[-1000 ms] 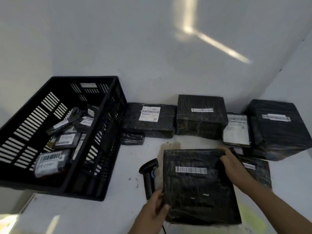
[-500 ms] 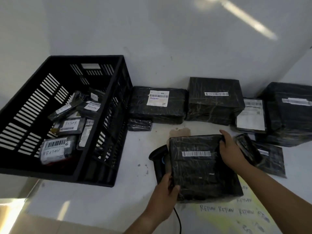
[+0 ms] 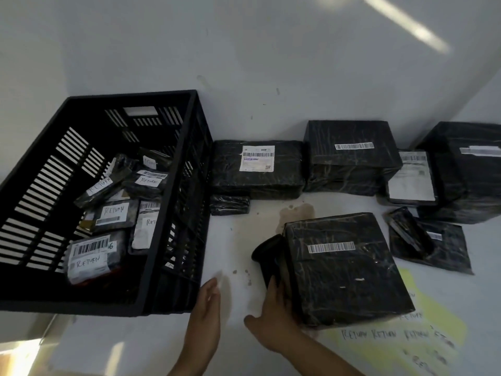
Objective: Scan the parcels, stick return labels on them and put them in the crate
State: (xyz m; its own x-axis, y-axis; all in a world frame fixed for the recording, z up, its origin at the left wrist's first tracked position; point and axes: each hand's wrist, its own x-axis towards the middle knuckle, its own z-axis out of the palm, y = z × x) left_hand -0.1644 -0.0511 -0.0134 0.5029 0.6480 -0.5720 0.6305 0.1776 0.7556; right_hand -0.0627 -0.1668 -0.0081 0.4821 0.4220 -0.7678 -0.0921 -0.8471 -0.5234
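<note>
Head view: your right hand (image 3: 271, 313) is spread wide. Its thumb is splayed toward 9 o'clock and its fingers reach straight up against the handle of the barcode scanner (image 3: 267, 253), with the hand's edge touching the left side of the boxy parcel (image 3: 347, 280). No finger is seen curled round either. Your left hand (image 3: 207, 308), at 9 o'clock of the right, is flat and blurred with its fingers straight and together. It holds nothing, and is seen against the white table (image 3: 238, 240) just off the crate's near corner.

The boxy parcel stands on the table at 2 o'clock of your right hand, wrapped in black film, with one white barcode strip (image 3: 331, 247) on top whose digits are too small to read. A yellow label sheet (image 3: 393, 335) shows from under its near edge. RETURN is handwritten on it three times in a row, and the writing below that is smudged.

Seven black-wrapped parcels can be counted on the table, this one included. Five lie along the wall from 12 to 2 o'clock and a flat bag (image 3: 444, 251) lies at 3 o'clock.

At 10 o'clock the black slatted crate (image 3: 81, 297) holds at least six small parcels (image 3: 113, 215). Handwritten RETURN reads clearly on four labels and partly on two.
</note>
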